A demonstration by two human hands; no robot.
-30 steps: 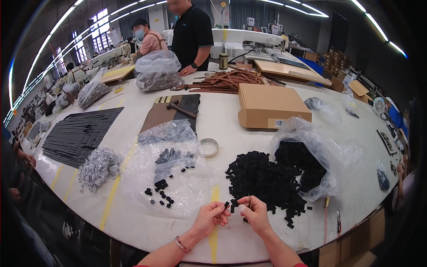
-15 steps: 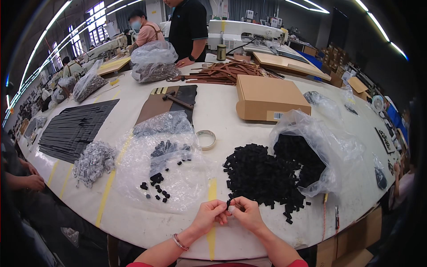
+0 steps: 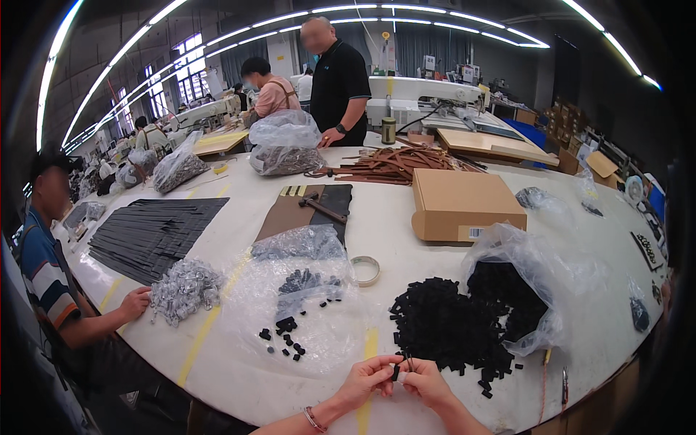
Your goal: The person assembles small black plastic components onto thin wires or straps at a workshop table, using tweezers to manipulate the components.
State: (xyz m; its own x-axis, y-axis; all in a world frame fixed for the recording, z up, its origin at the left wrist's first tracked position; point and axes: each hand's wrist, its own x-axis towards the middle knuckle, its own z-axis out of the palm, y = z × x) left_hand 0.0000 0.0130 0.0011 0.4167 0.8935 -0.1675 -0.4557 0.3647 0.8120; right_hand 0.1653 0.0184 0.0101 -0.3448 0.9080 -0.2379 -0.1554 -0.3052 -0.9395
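Note:
At the table's front edge my left hand (image 3: pixel 368 382) pinches a small black piece (image 3: pixel 396 373) between thumb and fingertips. My right hand (image 3: pixel 428 383) is closed beside it on a thin dark tool (image 3: pixel 409 362) that looks like tweezers. The tips of both hands nearly meet at the piece. Just beyond my right hand spreads a large pile of similar black pieces (image 3: pixel 435 319), partly spilling from a clear plastic bag (image 3: pixel 558 319). Ahead of my left hand lies a flattened clear bag (image 3: pixel 239 312) with a few black pieces (image 3: pixel 287 325) on it.
A tape roll (image 3: pixel 365 270), a cardboard box (image 3: pixel 467 206), a hammer (image 3: pixel 322 208) and brown straps (image 3: pixel 399 165) lie farther back. At left are metal hardware pieces (image 3: pixel 185 290) and black strips (image 3: pixel 156 235). One person's hand (image 3: pixel 135 304) rests by the hardware; another person (image 3: pixel 341 94) stands opposite.
The view has tilted up and turned left, so the table sits lower and farther right. A person at left shows more fully, a hand now at the hardware pile. My hands keep their close pinch.

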